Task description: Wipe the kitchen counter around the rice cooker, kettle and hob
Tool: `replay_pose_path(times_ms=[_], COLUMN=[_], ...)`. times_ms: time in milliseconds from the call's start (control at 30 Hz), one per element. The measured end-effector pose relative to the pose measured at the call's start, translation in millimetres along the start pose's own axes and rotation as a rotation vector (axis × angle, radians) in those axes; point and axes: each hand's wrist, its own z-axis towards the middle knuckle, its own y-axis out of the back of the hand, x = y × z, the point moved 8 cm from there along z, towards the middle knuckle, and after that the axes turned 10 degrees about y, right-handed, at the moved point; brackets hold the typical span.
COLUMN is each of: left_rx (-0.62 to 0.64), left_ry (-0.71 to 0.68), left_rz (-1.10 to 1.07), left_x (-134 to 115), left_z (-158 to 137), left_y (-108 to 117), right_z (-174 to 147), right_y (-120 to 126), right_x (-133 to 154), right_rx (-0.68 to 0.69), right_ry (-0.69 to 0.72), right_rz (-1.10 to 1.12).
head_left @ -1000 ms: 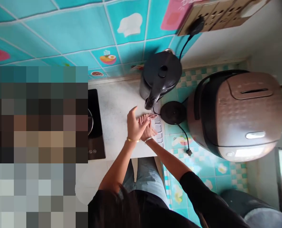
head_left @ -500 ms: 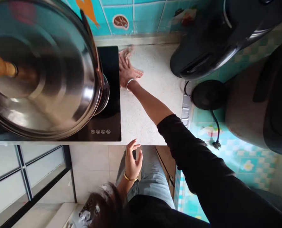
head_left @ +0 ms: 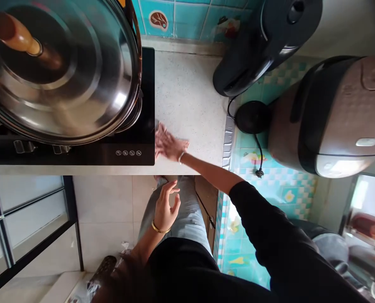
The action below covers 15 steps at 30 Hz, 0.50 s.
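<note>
My right hand (head_left: 170, 145), with a silver bracelet at the wrist, lies spread on the pale countertop (head_left: 190, 97). Its fingers reach the right edge of the black cooktop (head_left: 148, 105) and are slightly blurred; I make out nothing under the palm. My left hand (head_left: 165, 210), wearing a gold bangle, hovers in front of my body below the counter's front edge. Its fingers are loosely curved and apart, with nothing between them. On the cooktop stands a large pot under a shiny metal lid (head_left: 102, 105) with a wooden knob (head_left: 15, 33).
A tall black appliance (head_left: 238, 63) stands at the back right. Right of the counter are a round black base (head_left: 253, 118) with a cord and plug (head_left: 259, 172), and a brown rice cooker (head_left: 288, 122). A black-framed glass door (head_left: 29, 214) is at lower left.
My right hand has slid from the back of the counter toward its front edge, staying along the cooktop's side. My left hand keeps its curved pose. The camera view has shifted.
</note>
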Motion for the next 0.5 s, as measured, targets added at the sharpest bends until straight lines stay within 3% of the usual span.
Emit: replay_pose_path(times_ms=[67, 133, 233, 300, 400, 500], left_rx=[0.022, 0.038, 0.094, 0.142, 0.17, 0.163], left_ry=[-0.034, -0.047, -0.026, -0.004, 0.008, 0.02], left_rz=[0.015, 0.024, 0.021, 0.004, -0.027, -0.035], left_x=[-5, -7, -3, 3, 16, 34], left_z=[-1, -3, -10, -19, -34, -46], left_y=[-5, -9, -14, -14, -6, 8], right_z=[17, 17, -38, -102, -194, -229], right_y=[32, 52, 60, 48, 8, -32], right_x=[-61, -123, -177, -173, -131, -80], right_rx=[-0.088, -0.09, -0.107, -0.134, -0.133, -0.173], right_ry=[-0.113, -0.245, -0.444, -0.529, -0.652, -0.746], right_rz=[-0.139, -0.236, -0.266, -0.278, -0.261, -0.235])
